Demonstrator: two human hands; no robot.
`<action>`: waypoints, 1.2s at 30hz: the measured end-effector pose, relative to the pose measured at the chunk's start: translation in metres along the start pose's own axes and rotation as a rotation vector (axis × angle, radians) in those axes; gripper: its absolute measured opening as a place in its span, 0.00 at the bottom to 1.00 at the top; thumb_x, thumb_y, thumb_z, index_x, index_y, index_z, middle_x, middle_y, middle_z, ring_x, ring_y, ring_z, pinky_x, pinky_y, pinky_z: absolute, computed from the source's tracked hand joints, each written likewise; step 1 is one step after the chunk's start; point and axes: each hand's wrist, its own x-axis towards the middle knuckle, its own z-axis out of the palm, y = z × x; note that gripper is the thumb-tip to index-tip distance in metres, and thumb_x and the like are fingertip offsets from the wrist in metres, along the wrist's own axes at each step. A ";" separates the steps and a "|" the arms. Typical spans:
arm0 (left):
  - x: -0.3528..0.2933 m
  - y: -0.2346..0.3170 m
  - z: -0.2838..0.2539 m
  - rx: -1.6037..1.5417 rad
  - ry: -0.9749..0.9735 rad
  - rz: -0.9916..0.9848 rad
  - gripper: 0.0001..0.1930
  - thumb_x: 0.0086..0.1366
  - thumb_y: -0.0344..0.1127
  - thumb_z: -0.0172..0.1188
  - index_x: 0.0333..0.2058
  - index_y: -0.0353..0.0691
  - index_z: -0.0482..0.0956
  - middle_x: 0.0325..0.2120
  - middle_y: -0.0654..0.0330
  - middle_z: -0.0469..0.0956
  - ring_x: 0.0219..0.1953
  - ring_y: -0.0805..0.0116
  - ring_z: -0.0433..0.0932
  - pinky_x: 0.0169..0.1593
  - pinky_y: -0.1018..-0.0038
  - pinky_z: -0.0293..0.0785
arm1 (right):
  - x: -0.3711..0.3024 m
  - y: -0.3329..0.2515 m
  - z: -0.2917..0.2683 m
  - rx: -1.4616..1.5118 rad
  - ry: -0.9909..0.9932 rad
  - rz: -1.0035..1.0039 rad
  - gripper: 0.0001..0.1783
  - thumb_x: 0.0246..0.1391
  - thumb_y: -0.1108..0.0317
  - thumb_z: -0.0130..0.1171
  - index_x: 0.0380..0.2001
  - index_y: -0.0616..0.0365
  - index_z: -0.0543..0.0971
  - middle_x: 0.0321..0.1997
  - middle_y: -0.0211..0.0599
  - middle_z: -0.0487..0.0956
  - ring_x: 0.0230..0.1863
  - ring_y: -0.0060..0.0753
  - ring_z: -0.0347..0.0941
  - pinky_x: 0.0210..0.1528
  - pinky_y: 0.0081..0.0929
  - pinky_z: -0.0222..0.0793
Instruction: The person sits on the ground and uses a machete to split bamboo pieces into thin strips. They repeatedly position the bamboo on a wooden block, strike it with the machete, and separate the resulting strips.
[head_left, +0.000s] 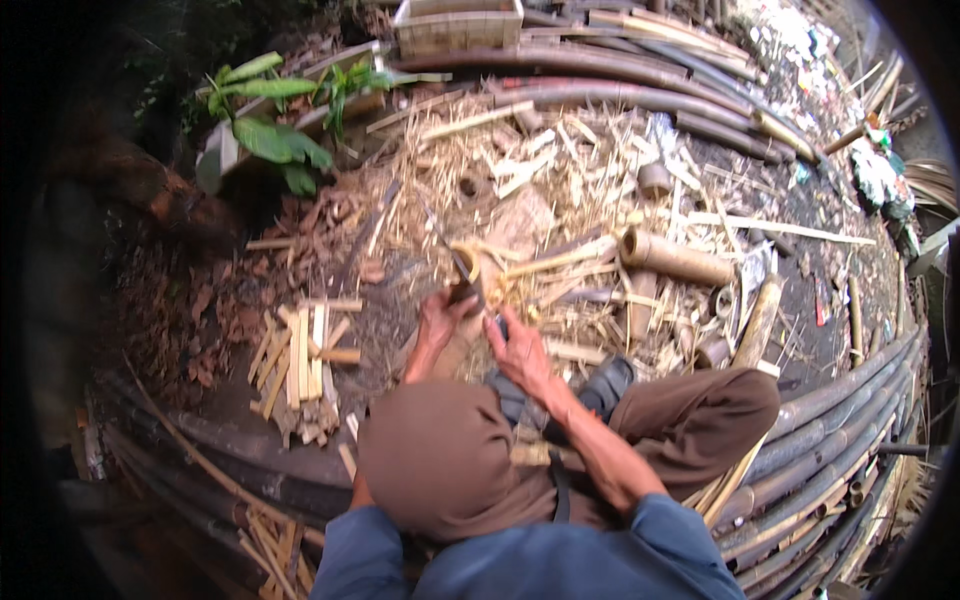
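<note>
My left hand (437, 322) is closed on the near end of a thin dark strip (455, 256), seemingly bamboo, that slants up and away over the ground. Close beside it, my right hand (522, 352) grips a short dark handle (501, 326); I cannot make out a blade on it. Just past both hands, the pale cut rim of a bamboo piece (470, 262) shows, its lower part hidden by the hands. Split pale bamboo and shavings (545, 275) lie around it.
Cut bamboo strips (305, 355) are piled at left. A bamboo tube (675, 257) lies right of my hands. Long bamboo poles (840, 420) curve along the right, with more poles (600, 70) at the back beside a pale crate (457, 28). A leafy plant (275, 140) grows at far left.
</note>
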 end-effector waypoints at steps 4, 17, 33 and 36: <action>-0.004 0.082 -0.028 0.127 -0.004 0.074 0.16 0.56 0.37 0.69 0.41 0.35 0.81 0.33 0.53 0.83 0.38 0.64 0.83 0.44 0.68 0.78 | 0.009 -0.051 -0.040 0.059 -0.041 0.055 0.15 0.63 0.56 0.53 0.44 0.56 0.71 0.19 0.58 0.74 0.23 0.62 0.74 0.23 0.48 0.66; 0.012 -0.001 0.019 0.133 -0.099 0.240 0.15 0.60 0.35 0.63 0.43 0.35 0.76 0.32 0.45 0.79 0.34 0.44 0.79 0.36 0.59 0.74 | 0.026 0.033 -0.040 -0.123 -0.197 0.161 0.17 0.52 0.55 0.62 0.37 0.57 0.76 0.24 0.47 0.79 0.27 0.49 0.77 0.32 0.41 0.71; 0.021 0.094 -0.034 -0.062 0.190 0.051 0.17 0.64 0.45 0.63 0.42 0.36 0.80 0.34 0.53 0.82 0.37 0.67 0.81 0.42 0.68 0.78 | -0.020 0.123 -0.048 -0.329 -0.023 0.241 0.21 0.50 0.51 0.61 0.35 0.59 0.77 0.29 0.57 0.80 0.33 0.61 0.77 0.37 0.51 0.71; 0.028 0.081 -0.038 -0.724 0.349 0.053 0.17 0.66 0.47 0.61 0.39 0.38 0.76 0.31 0.55 0.81 0.34 0.66 0.81 0.41 0.67 0.78 | -0.015 0.113 -0.045 -0.257 -0.038 0.275 0.22 0.53 0.49 0.59 0.33 0.61 0.77 0.26 0.58 0.78 0.34 0.64 0.76 0.37 0.51 0.69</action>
